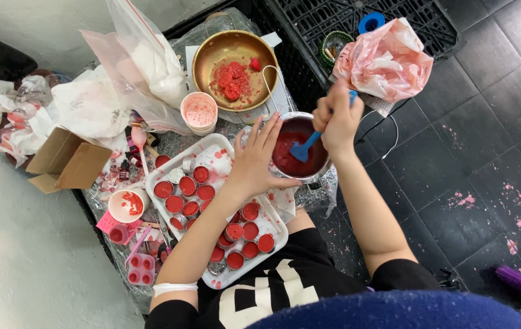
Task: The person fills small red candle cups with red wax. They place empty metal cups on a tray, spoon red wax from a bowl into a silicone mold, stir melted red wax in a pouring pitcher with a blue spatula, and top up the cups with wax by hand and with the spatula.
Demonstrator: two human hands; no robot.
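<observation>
My right hand point(336, 119) grips the handle of a blue spatula point(303, 148) whose blade dips into red liquid in a small metal pot point(297, 149). My left hand point(257, 158) rests with fingers spread against the pot's left rim, steadying it. Below the left hand lies a white tray point(221, 155) holding several small round tins filled with red wax point(188, 186). A brass bowl point(234, 68) with red crumbly lumps stands behind the pot.
A pink-stained cup point(199, 113) and clear plastic bags point(144, 61) sit at the back left. A cardboard box point(65, 161), a small white bowl point(127, 205) and a pink mould point(140, 269) lie left. A stained pink bag point(388, 58) rests on a black crate point(333, 18).
</observation>
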